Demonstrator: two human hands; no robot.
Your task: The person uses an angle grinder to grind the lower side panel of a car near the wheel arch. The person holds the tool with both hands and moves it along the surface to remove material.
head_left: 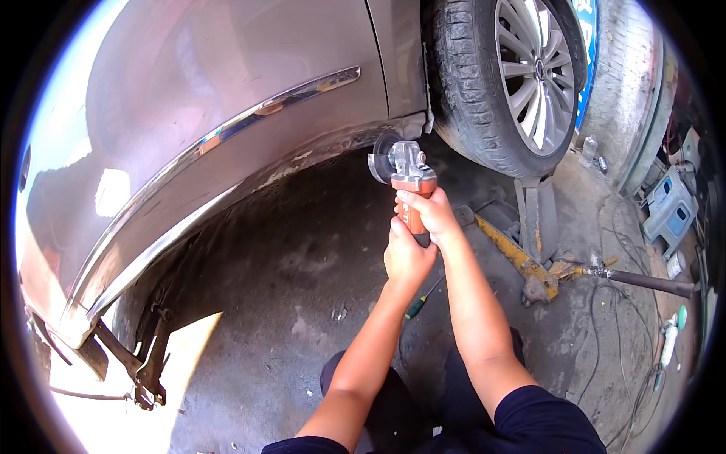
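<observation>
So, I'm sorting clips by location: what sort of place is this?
Probably a car repair workshop: there's a car, a yellow jack on the floor near its wheel, and an angle grinder in the person's hands.

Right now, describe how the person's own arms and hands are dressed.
The left hand and right hand are bare, with no gloves, and no watch or band shows on either wrist. Both forearms are uncovered. The left sleeve and right sleeve are short and dark navy.
</observation>
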